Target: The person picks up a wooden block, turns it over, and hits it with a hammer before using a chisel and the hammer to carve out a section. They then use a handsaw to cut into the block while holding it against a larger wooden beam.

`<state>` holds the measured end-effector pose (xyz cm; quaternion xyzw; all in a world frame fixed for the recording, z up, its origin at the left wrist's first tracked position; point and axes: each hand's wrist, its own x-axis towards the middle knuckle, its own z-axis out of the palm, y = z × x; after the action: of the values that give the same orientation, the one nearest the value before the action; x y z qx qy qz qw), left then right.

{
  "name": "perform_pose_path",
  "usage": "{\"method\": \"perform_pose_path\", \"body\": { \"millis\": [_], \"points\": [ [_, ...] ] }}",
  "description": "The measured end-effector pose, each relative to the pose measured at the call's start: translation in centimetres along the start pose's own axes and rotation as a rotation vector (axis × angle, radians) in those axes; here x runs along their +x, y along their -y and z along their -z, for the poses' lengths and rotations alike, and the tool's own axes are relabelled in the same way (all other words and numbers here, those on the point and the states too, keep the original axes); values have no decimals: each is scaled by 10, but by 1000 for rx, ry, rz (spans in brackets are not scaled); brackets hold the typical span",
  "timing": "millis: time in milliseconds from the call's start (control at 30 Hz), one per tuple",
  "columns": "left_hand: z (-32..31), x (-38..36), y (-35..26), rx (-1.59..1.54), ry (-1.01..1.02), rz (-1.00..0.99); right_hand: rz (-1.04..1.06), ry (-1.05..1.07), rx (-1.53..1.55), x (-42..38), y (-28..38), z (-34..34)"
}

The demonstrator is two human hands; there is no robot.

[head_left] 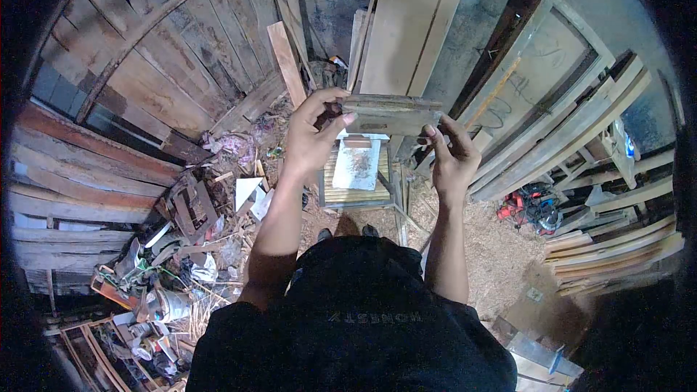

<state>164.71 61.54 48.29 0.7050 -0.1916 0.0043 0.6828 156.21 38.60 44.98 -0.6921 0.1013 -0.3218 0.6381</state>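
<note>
Far left, from where I stand: weathered boards (87,149) line the side of the room. Below them, a heap of scrap (196,247) covers the floor, offcuts mixed with litter. Next, the person's left hand (316,131) grasps the left end of a short wooden piece (396,117), thumb pressed on the near face, other fingers curled round behind. The piece is held up between both hands, lengthwise across the front of the body and roughly level; its upper edge is dark and rough. Beneath it, well apart, a pale, brown-stained sheet (358,167) lies on a slatted panel (331,178). Beyond stands a tall pale board (406,22). The right hand (455,152) grips the right end of the piece, thumb at its lower corner. Further right, red and black items (530,209) lie on shaving-strewn floor (494,254), near long planks (559,134) leaning by the wall.
</note>
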Motion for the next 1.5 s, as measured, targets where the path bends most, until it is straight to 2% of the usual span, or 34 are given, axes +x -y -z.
{"method": "perform_pose_path", "body": {
  "millis": [100, 167, 300, 367, 533, 967, 1033, 1067, 1133, 1233, 1333, 1500],
  "points": [
    [0, 0, 1, 14, -15, -20, 23, 16, -22, 1, 5, -1],
    [0, 0, 2, 24, -26, -55, -68, 29, 5, -1, 16, -5],
    [1, -1, 3, 90, -30, -90, -17, 20, 68, 0, 13, -8],
    [1, 0, 7, 88, -30, -108, -101, 40, 120, 0, 19, -10],
    [2, -1, -3, 18, -48, 21, -106, 63, 86, 1, 19, -11],
    [3, 2, 0, 60, -135, 70, -110, 107, -5, -2, 22, -8],
    [3, 4, 1, -67, -120, 293, -108, 99, -37, -1, 19, -7],
    [3, 3, 3, -67, -119, 292, -105, 93, -68, 0, 19, -6],
    [1, 3, 9, -284, -155, 422, -107, 103, -91, 0, 25, -6],
    [6, 3, 12, -277, -90, 508, -86, 115, -112, 0, 26, -6],
    [4, 4, 27, -330, -114, 414, -71, 121, -112, 0, 26, -5],
    [6, 3, 22, -268, -104, 435, -52, 113, -94, -1, 23, -6]
  ]
}}
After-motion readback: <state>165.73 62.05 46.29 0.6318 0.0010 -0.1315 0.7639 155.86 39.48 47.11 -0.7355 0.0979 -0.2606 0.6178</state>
